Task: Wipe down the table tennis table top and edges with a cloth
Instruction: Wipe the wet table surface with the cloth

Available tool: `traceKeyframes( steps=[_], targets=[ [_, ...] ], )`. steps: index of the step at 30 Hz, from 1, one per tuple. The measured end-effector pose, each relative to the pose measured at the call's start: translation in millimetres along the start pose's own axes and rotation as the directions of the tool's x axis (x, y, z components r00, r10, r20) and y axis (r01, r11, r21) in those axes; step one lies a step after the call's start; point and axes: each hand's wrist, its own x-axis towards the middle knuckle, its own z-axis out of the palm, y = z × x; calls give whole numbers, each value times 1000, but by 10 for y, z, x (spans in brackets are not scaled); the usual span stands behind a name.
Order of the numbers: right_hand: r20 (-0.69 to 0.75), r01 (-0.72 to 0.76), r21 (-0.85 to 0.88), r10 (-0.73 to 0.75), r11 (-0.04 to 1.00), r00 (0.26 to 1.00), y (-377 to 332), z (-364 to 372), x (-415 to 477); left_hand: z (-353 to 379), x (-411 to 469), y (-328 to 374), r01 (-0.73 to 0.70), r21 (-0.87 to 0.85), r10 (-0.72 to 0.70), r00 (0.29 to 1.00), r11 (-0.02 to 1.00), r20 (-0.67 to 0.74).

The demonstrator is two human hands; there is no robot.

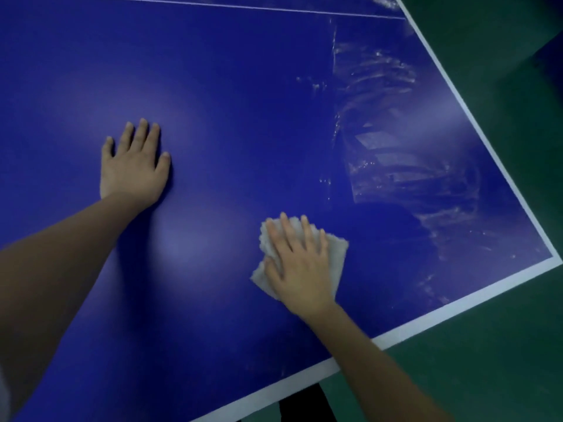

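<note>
The blue table tennis table top [231,95] fills most of the view, with white border lines along its right and near edges. My right hand [300,264] lies flat, fingers spread, pressing a pale grey cloth [336,260] onto the table near the front right corner. My left hand [135,167] rests palm down on the bare blue surface to the left, fingers apart, holding nothing. Wet streaks [393,153] shine on the table to the right of the cloth.
Green floor [493,345] lies beyond the table's right and near edges. The table corner [557,258] points right. A thin white centre line [243,7] crosses the top. A dark table leg [304,406] shows under the near edge.
</note>
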Motion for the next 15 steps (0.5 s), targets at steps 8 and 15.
traceKeyframes(
  steps=[8, 15],
  targets=[
    [5, -346, 30, 346, 938, 938, 1892, -380, 1609, 21, 14, -8, 9, 0, -9, 1000, 1000, -28],
    [55, 442, -164, -439, 882, 897, 845, -172, 924, 50, -9, -62, 32, 25, -31, 999, 999, -18]
  ],
)
